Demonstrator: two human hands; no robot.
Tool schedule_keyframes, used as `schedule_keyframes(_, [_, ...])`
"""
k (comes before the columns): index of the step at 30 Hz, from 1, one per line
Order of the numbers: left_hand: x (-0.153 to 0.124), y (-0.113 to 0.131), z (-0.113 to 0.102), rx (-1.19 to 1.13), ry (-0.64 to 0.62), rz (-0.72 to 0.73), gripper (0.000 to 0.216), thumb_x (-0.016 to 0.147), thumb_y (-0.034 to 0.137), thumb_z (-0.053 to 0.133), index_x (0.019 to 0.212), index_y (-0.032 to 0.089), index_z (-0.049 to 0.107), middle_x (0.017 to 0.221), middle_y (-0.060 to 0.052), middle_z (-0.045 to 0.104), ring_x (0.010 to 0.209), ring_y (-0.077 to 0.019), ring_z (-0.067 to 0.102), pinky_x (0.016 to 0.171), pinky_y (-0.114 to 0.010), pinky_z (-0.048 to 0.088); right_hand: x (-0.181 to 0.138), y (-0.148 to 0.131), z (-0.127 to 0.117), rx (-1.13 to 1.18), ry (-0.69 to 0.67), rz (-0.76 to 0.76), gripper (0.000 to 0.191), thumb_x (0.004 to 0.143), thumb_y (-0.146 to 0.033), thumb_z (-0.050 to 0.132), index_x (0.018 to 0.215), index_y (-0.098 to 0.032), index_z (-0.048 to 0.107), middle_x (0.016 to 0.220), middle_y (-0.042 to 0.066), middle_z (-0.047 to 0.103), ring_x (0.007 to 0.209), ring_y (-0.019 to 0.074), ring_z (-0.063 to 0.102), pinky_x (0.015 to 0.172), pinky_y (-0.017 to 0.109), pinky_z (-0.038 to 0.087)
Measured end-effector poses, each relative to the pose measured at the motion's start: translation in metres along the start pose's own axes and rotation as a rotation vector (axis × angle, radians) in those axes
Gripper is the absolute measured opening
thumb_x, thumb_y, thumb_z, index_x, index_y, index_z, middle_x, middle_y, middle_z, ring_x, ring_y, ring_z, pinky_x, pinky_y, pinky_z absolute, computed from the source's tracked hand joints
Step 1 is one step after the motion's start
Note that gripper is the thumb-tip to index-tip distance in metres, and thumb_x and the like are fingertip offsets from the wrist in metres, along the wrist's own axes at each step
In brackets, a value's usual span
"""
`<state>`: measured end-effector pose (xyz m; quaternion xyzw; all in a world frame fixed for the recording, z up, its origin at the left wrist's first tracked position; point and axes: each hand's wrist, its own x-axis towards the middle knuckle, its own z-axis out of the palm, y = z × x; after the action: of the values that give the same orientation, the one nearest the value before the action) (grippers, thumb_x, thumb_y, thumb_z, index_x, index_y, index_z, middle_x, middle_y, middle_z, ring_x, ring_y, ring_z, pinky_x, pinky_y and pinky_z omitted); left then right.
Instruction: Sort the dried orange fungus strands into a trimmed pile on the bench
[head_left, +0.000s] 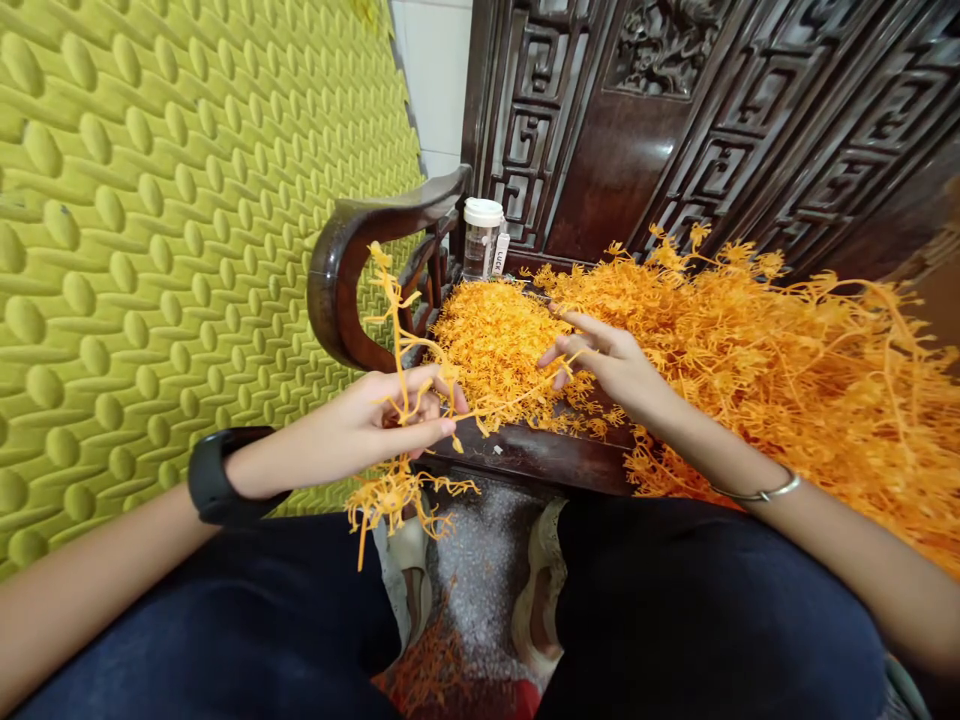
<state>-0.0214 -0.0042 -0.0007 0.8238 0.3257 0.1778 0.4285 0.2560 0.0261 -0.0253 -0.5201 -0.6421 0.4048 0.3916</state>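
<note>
My left hand is closed around branched orange plastic stems, which look like artificial flower sprays. Some sprigs stick up above the fingers, and a tangled bunch hangs below them. One thin stem reaches right to my right hand, whose bent fingers meet at its tip; the exact grip is partly hidden. Just beyond both hands lies a heap of small loose orange pieces on the dark wooden seat. Beside my right forearm rises a large pile of orange sprays.
A clear jar with a white lid stands behind the heap, near the curved wooden armrest. The carved backrest closes off the rear. Yellow textured padding covers the left side. Orange scraps lie on the floor between the feet.
</note>
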Motion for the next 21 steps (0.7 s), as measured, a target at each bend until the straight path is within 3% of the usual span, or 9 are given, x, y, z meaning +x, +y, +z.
schedule_keyframes(3, [0.003,-0.001,0.001,0.002,0.005,-0.001,0.023,0.088,0.034,0.049,0.101,0.016,0.054,0.065,0.002,0.05,0.056,-0.0087,0.046,0.052,-0.021,0.037,0.017,0.008,0.0,-0.013,0.205,-0.071,0.032,0.084,-0.036,0.051,0.099,-0.012,0.064,0.069,0.005,0.062,0.051,0.0097,0.055,0.058,0.029,0.049])
schedule_keyframes(6, [0.006,-0.003,0.003,0.011,-0.013,0.007,0.023,0.088,0.035,0.049,0.1,0.016,0.054,0.064,0.003,0.049,0.055,-0.0083,0.044,0.052,-0.021,0.036,0.031,0.016,0.001,-0.019,0.34,-0.059,0.039,0.087,-0.044,0.045,0.098,-0.012,0.064,0.075,0.007,0.062,0.051,0.0084,0.053,0.058,0.027,0.049])
schedule_keyframes(8, [0.008,-0.005,0.004,0.008,-0.012,0.011,0.023,0.088,0.035,0.049,0.1,0.016,0.054,0.064,0.003,0.049,0.054,-0.0081,0.044,0.052,-0.02,0.037,0.034,0.018,0.003,-0.018,0.26,-0.026,0.049,0.087,-0.051,0.043,0.119,-0.016,0.056,0.1,0.012,0.062,0.063,0.0107,0.06,0.062,0.027,0.051])
schedule_keyframes(10, [0.009,-0.004,0.004,0.002,0.007,0.013,0.024,0.087,0.036,0.05,0.1,0.016,0.054,0.064,0.003,0.05,0.055,-0.0083,0.046,0.052,-0.021,0.038,0.033,0.016,0.006,-0.025,0.083,-0.009,0.065,0.085,-0.052,0.048,0.141,-0.025,0.029,0.131,0.015,0.047,0.083,0.0157,0.064,0.068,0.028,0.053])
schedule_keyframes(12, [0.01,-0.002,0.005,-0.004,0.031,0.01,0.024,0.087,0.035,0.051,0.099,0.015,0.055,0.065,0.002,0.05,0.056,-0.0087,0.048,0.052,-0.021,0.038,0.029,0.012,0.008,-0.022,-0.052,0.003,0.082,0.083,-0.047,0.054,0.146,-0.031,0.005,0.147,0.015,0.027,0.097,0.0201,0.062,0.075,0.031,0.054])
schedule_keyframes(13, [0.011,-0.001,0.005,-0.011,0.047,0.004,0.023,0.086,0.035,0.052,0.098,0.015,0.055,0.065,0.002,0.051,0.056,-0.0089,0.048,0.053,-0.021,0.039,0.026,0.01,0.008,-0.014,-0.068,0.007,0.084,0.083,-0.044,0.055,0.146,-0.031,0.001,0.149,0.015,0.022,0.099,0.021,0.062,0.078,0.032,0.054])
schedule_keyframes(15, [0.012,0.001,0.006,-0.048,0.118,-0.01,0.022,0.085,0.033,0.053,0.097,0.015,0.054,0.064,0.003,0.051,0.055,-0.0087,0.048,0.053,-0.021,0.038,0.022,0.005,0.008,0.011,-0.024,-0.011,0.077,0.084,-0.04,0.054,0.145,-0.028,0.008,0.148,0.015,0.023,0.098,0.0206,0.062,0.081,0.033,0.053])
schedule_keyframes(21, [0.021,0.003,0.011,-0.229,0.498,-0.026,0.017,0.085,0.027,0.053,0.096,0.015,0.051,0.059,0.005,0.049,0.056,-0.008,0.046,0.058,-0.021,0.038,0.006,-0.013,-0.009,-0.047,0.225,-0.232,0.042,0.084,-0.036,0.053,0.124,-0.026,0.045,0.133,0.009,0.044,0.083,0.0162,0.063,0.075,0.033,0.051])
